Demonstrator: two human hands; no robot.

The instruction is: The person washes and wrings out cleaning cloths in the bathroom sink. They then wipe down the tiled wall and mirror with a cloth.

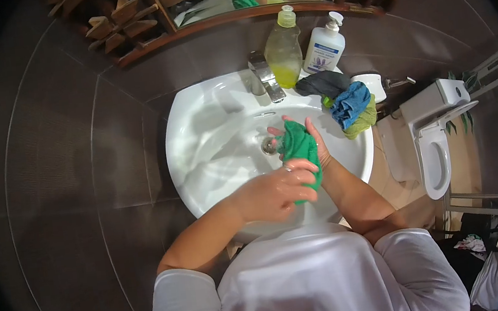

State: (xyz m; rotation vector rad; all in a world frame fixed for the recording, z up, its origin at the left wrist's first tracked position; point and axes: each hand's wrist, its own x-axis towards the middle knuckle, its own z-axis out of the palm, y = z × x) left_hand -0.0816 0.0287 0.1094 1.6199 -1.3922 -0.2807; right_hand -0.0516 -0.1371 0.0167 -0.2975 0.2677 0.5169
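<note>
A wet green cloth (300, 142) hangs over the white washbasin (200, 154), beside its drain. My left hand (283, 189) is closed on the lower end of the cloth, with a ring on one finger. From the right side, my right hand (319, 142) holds the cloth across its palm. Its thumb stretches up on the cloth's right, and its fingertips show spread on the left; the cloth hides the rest of that hand. Above both hands is the metal faucet (266, 78).
On the basin's back rim stand a dish soap bottle (284, 54) and a white pump bottle (325, 47). Bunched at the right rim are a dark grey cloth (321, 83), a blue cloth (350, 105) and an olive cloth (363, 120). A toilet (433, 148) stands to the right.
</note>
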